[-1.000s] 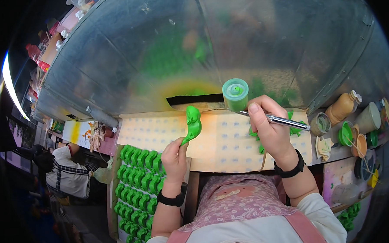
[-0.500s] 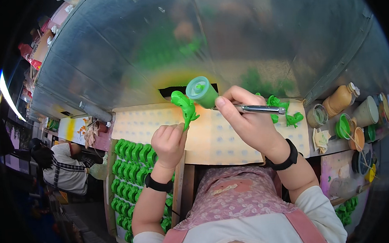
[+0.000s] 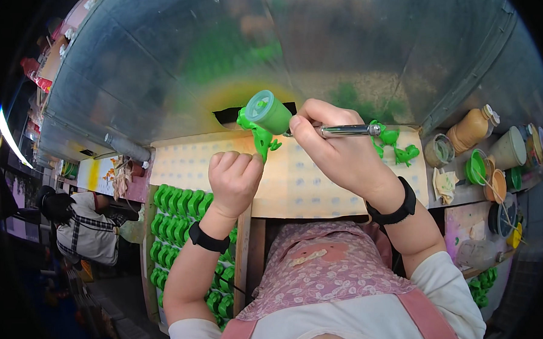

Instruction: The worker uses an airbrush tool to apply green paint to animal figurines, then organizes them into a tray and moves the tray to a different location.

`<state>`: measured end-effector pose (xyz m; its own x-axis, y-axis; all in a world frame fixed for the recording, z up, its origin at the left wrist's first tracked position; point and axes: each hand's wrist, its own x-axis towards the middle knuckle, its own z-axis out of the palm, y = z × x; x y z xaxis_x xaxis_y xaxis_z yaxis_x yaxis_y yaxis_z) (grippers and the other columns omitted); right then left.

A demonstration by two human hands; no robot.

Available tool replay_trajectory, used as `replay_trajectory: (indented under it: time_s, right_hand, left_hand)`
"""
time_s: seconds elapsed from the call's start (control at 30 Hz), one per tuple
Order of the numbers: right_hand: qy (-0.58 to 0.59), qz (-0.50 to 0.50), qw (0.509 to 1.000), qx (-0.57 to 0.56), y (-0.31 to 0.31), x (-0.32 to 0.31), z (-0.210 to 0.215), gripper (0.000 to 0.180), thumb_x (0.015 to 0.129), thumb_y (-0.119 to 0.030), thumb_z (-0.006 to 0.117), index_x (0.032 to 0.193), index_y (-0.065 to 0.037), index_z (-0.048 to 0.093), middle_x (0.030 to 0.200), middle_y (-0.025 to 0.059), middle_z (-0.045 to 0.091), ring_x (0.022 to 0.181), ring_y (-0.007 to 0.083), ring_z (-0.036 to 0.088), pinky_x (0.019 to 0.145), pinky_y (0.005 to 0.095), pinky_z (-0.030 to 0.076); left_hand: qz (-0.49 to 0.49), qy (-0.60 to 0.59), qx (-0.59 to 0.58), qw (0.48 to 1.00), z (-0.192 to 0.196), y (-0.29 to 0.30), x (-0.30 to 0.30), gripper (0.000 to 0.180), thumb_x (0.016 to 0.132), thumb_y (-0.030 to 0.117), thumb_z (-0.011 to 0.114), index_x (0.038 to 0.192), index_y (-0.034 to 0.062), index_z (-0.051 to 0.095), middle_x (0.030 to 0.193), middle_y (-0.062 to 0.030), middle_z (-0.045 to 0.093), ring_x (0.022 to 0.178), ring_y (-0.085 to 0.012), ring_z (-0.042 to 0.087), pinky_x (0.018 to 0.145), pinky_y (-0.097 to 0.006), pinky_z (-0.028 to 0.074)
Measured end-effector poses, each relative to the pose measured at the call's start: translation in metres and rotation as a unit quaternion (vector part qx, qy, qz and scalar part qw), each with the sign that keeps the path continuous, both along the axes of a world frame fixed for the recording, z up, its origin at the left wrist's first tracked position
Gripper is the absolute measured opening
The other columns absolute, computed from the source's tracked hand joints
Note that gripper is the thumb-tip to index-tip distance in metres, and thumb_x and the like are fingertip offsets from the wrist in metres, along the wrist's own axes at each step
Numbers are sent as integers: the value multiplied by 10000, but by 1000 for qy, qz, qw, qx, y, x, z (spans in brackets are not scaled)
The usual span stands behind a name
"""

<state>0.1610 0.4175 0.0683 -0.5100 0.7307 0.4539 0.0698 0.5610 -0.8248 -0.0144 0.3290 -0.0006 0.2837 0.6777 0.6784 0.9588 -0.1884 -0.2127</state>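
My left hand (image 3: 237,182) is closed on the lower end of a small bright green figurine (image 3: 260,139), which stands up from the fingers. My right hand (image 3: 334,144) grips an airbrush (image 3: 345,131) with a silver body and a green paint cup (image 3: 271,114). The cup overlaps the figurine's upper part and hides some of it. Whether the two touch, I cannot tell. Several more green figurines (image 3: 406,155) lie on the patterned paper (image 3: 320,185) to the right of my right hand.
A tray of green pieces in rows (image 3: 179,201) sits at the left. Paint tubs (image 3: 477,166), a tan bottle (image 3: 472,127) and a crumpled cloth (image 3: 445,185) stand at the right. A grey metal panel (image 3: 350,39) rises behind. Another person (image 3: 86,229) sits far left.
Both hands have shifted slightly, and the airbrush cup now covers more of the figurine's top. My left hand has turned, tilting the figurine. The view has shifted a little.
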Motion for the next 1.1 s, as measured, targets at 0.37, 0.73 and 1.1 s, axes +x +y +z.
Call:
replay_trajectory:
  time_s: [0.37,0.73,1.1]
  right_hand:
    - [4,8,1000,-23,3,6,-4,198,799,-135,498,678,21,489,510,66,414,456,119,375,437,282,302]
    - [21,-10,1000,2,3,10,1,218,793,-162,503,645,-2,481,521,147,501,466,308,500,444,362,372]
    - [34,-20,999,0,13,-1,5,225,807,-166,497,672,14,493,510,85,452,474,164,416,442,304,331]
  left_hand:
    - [-9,35,7,999,2,6,9,83,627,90,589,695,105,544,574,11,425,593,-147,449,653,-303,335]
    - [-13,47,11,999,3,7,10,83,621,100,576,697,112,544,582,17,429,606,-137,455,664,-301,331]
    - [-36,57,25,997,3,4,14,108,625,102,574,729,115,548,595,25,432,622,-124,462,680,-294,330]
